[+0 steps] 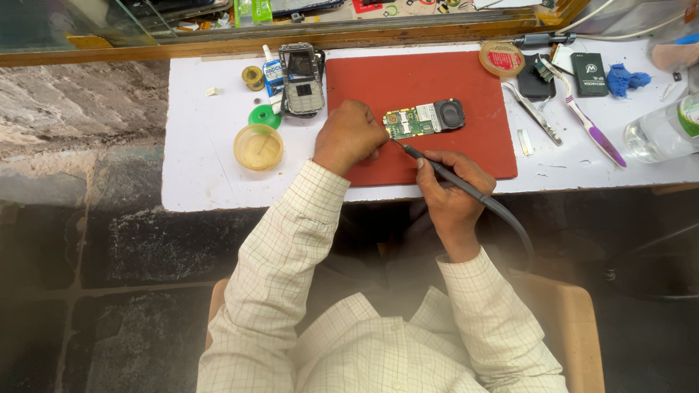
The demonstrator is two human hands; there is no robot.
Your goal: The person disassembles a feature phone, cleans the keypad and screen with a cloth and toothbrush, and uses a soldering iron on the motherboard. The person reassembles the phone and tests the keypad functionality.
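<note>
Yellow round tub (258,147), toothbrush (588,124) (purple handle), tweezers (532,113), plastic bottle (662,129)

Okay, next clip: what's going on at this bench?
A person seated at a white workbench is working on a green phone circuit board that lies on a red mat. The left hand steadies the board's left end, while the right hand holds a soldering iron like a pen, its tip at the board's lower edge. A phone housing, tweezers and a toothbrush lie nearby, untouched.
</note>
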